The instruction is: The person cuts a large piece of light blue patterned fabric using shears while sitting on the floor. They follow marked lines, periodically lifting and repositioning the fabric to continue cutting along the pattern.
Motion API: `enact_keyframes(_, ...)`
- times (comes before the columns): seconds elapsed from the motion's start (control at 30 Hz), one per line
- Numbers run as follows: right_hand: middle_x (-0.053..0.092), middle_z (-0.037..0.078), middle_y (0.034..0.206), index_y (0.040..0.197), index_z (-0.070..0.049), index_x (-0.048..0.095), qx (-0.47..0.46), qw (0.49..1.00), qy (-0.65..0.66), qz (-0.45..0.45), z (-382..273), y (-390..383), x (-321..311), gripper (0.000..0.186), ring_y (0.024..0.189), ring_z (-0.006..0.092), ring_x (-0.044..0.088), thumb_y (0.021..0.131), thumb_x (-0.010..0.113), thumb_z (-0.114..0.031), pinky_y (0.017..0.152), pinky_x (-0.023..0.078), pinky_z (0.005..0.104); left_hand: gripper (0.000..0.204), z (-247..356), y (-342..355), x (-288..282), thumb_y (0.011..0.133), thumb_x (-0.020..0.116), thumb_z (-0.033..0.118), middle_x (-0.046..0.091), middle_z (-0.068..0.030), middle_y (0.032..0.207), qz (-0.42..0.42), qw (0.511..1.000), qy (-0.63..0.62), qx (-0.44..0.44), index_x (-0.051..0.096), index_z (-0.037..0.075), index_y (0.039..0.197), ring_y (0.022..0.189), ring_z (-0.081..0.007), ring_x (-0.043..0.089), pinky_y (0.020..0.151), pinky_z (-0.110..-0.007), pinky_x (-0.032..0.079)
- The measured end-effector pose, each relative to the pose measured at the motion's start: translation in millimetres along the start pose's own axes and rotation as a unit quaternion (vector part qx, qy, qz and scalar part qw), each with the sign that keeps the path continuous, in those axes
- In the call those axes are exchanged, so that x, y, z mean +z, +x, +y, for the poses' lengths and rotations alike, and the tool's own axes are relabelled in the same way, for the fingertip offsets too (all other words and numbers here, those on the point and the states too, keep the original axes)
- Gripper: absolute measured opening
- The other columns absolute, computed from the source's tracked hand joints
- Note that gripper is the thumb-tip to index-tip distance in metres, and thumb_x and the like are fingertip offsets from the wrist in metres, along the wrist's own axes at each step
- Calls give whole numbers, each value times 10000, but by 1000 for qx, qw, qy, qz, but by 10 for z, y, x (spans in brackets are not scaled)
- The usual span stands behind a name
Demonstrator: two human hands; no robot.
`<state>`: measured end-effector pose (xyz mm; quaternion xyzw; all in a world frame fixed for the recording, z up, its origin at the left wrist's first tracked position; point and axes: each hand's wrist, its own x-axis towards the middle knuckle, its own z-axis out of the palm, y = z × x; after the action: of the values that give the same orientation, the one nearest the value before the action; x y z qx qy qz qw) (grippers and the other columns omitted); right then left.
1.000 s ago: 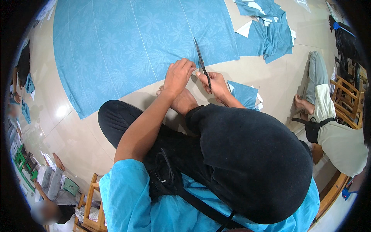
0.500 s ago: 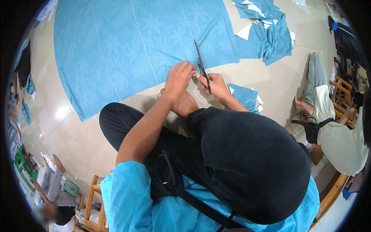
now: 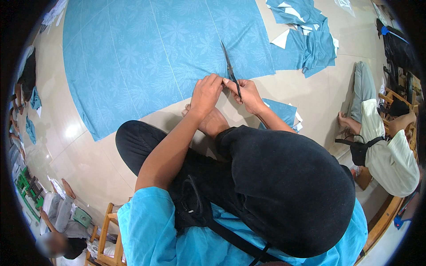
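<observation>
A large sheet of blue leaf-patterned fabric [image 3: 133, 57], marked with pale lines, lies spread on the floor. At its near edge my left hand [image 3: 206, 94] is closed, with the fingertips pinching the cloth. Small creases run away from that pinch. Close beside it, my right hand [image 3: 248, 95] grips dark scissors [image 3: 228, 64] by the handles, thumb touching the left fingertips. The blades point away over the fabric and look closed or nearly so. Between my hands, the exact bit of cloth is mostly hidden by fingers.
Crumpled blue and white fabric pieces [image 3: 310, 44] lie at the far right, and a smaller blue scrap [image 3: 280, 113] is right of my hand. My bare foot [image 3: 215, 122] is just below my hands. Other people sit at right and lower left, near wooden stools [image 3: 106, 235].
My hands have come closer together and shifted slightly away from me. The scissors' tip has moved a little farther and to the left.
</observation>
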<state>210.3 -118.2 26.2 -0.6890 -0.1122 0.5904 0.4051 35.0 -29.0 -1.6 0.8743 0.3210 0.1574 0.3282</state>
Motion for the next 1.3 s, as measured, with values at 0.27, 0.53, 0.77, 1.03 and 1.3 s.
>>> enact_keyframes(0.27, 590, 11, 657, 804, -56, 658, 3, 1000, -7, -4, -32, -10, 16, 546, 529, 87, 530, 935, 908, -524, 465, 374, 253, 220, -19, -5, 19, 957, 762, 78, 686, -84, 1130, 3, 1000, 4, 4, 688, 74, 1164, 1108, -314, 692, 902, -473, 507)
enact_keyframes(0.53, 601, 23, 675, 800, -47, 662, 6, 1000, -20, -1, -152, 45, 38, 561, 536, 90, 536, 927, 909, -534, 469, 382, 250, 199, -23, -2, 11, 964, 766, 100, 662, -96, 1092, -6, 1000, 7, 5, 684, 52, 1138, 1077, -329, 679, 883, -479, 501)
enact_keyframes(0.77, 612, 38, 695, 826, -25, 661, -1, 1000, 6, -2, -211, 140, 75, 580, 541, 95, 542, 915, 918, -538, 459, 383, 249, 185, -7, 4, 0, 978, 766, 130, 653, -89, 1082, 1, 1000, 12, 10, 681, 59, 1127, 1064, -315, 677, 872, -473, 500)
enact_keyframes(1.03, 624, 46, 697, 826, -18, 662, 0, 1000, 6, -2, -183, 146, 75, 572, 527, 95, 543, 913, 930, -516, 443, 383, 245, 169, -27, 5, 16, 1001, 759, 167, 661, -69, 1089, -18, 999, 26, 2, 676, 90, 1128, 1076, -288, 682, 879, -466, 502)
enact_keyframes(1.3, 623, 39, 693, 809, -32, 655, 0, 1000, 6, 3, -260, 161, 98, 553, 522, 92, 535, 931, 916, -503, 451, 393, 255, 179, -16, 6, 7, 980, 769, 126, 655, -86, 1072, 0, 1000, 4, 9, 699, 62, 1132, 1053, -316, 674, 866, -475, 491)
